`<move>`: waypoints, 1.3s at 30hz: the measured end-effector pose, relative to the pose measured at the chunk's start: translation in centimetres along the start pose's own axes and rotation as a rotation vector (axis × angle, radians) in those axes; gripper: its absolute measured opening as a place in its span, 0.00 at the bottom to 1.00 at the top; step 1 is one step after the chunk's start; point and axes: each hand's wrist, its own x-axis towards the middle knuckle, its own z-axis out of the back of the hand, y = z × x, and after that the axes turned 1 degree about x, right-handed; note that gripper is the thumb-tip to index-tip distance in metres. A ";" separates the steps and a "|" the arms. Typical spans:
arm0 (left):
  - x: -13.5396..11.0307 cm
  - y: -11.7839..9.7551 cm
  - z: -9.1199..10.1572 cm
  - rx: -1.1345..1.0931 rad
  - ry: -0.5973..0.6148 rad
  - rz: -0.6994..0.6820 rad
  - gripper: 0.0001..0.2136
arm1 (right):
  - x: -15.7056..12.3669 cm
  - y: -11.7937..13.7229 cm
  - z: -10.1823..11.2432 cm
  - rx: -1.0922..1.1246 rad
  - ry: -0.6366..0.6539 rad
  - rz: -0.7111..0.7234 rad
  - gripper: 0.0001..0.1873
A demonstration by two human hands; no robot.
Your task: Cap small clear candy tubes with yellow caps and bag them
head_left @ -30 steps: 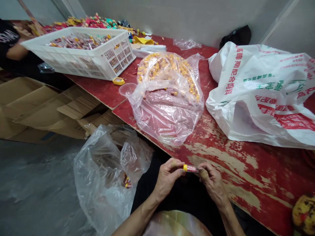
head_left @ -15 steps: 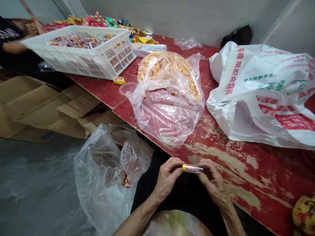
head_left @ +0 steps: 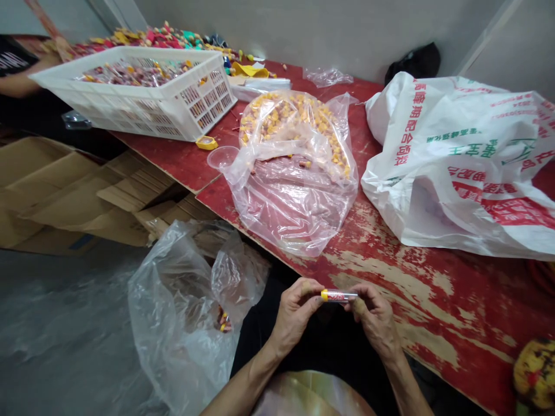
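Observation:
Between my two hands is a small clear plastic tube [head_left: 339, 296] with a yellow end and red marks inside or on it, lying almost level over my lap. My left hand [head_left: 299, 309] pinches the yellow end with thumb and forefinger. At the clear end, the fingertips of my right hand [head_left: 373, 315] are closed on the tube. Beyond them, a clear plastic bag [head_left: 295, 202] on the red table holds many small yellow-and-brown pieces. Another clear bag [head_left: 173, 323], with a few similar pieces in it, hangs low beside my left forearm.
A white basket [head_left: 173, 110] of small wrapped items stands at the back left, beside a person's arm [head_left: 21, 85]. A large white printed sack [head_left: 459, 173] covers the table's right side. Flattened cardboard [head_left: 65, 190] lies left of the table edge, above the grey floor [head_left: 56, 323].
My right fingers have closed in on the tube's clear end, where they were more spread before. My left hand keeps its hold. The whole view has shifted slightly.

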 end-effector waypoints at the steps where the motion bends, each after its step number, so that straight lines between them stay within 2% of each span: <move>1: 0.0 0.0 0.0 0.009 0.005 -0.016 0.06 | 0.0 0.0 -0.1 -0.007 -0.013 -0.025 0.18; 5: 0.0 0.0 -0.1 0.010 0.027 -0.030 0.06 | 0.1 0.0 -0.1 -0.046 -0.032 -0.063 0.21; 11: 0.0 0.1 -0.2 -0.105 -0.014 0.123 0.07 | 0.0 0.7 0.3 0.043 0.040 -0.011 0.18; 13: 0.0 0.2 -0.2 -0.102 -0.003 0.112 0.07 | 0.0 0.8 0.4 -0.018 0.066 -0.019 0.17; 16: 0.0 0.3 -0.2 -0.065 -0.001 0.076 0.07 | 0.2 0.6 0.5 -0.132 0.036 0.006 0.21; 18: 0.0 0.4 -0.2 -0.094 -0.013 0.085 0.08 | 0.2 0.6 0.6 -0.143 0.027 0.014 0.20; 24: 0.0 0.5 -0.3 -0.126 -0.001 0.116 0.06 | 0.2 0.7 1.0 -0.208 0.155 0.068 0.15; 27: 0.1 0.4 -0.4 -0.114 0.004 0.096 0.06 | 0.3 0.7 1.0 -0.276 0.089 0.078 0.23; 30: 0.1 0.4 -0.3 -0.129 -0.009 0.102 0.06 | 0.2 0.9 1.0 -0.263 0.108 0.091 0.17; 35: 0.0 0.5 -0.2 -0.159 -0.009 0.130 0.07 | 0.1 1.1 1.1 -0.273 0.177 0.086 0.15; 39: 0.0 0.6 -0.2 -0.108 -0.008 0.095 0.07 | 0.3 0.5 0.8 -0.298 0.090 0.086 0.23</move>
